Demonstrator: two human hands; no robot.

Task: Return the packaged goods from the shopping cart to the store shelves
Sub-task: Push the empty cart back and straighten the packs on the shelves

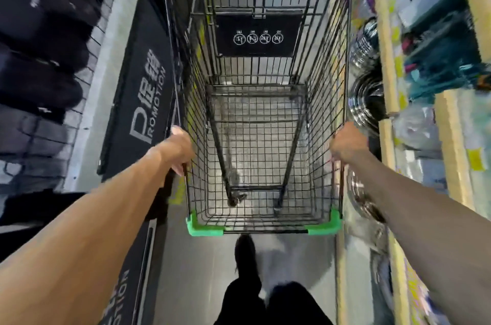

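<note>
A black wire shopping cart (326, 101) with green corner guards stands in the aisle in front of me. Its basket holds no goods; I see the grey floor through the wire bottom. My left hand (179, 148) grips the cart's left top rim. My right hand (346, 144) grips the right top rim. A black flap with white warning icons (257, 36) hangs at the cart's far end. Store shelves (449, 128) with blurred packaged goods run along the right side.
A black display stand marked "PROMOTION" (143, 101) lines the left of the aisle, with dark soft items (39, 40) on a wire rack beyond it. Shiny metal bowls (366, 101) sit low on the right shelving. My dark shoe (244, 250) is behind the cart.
</note>
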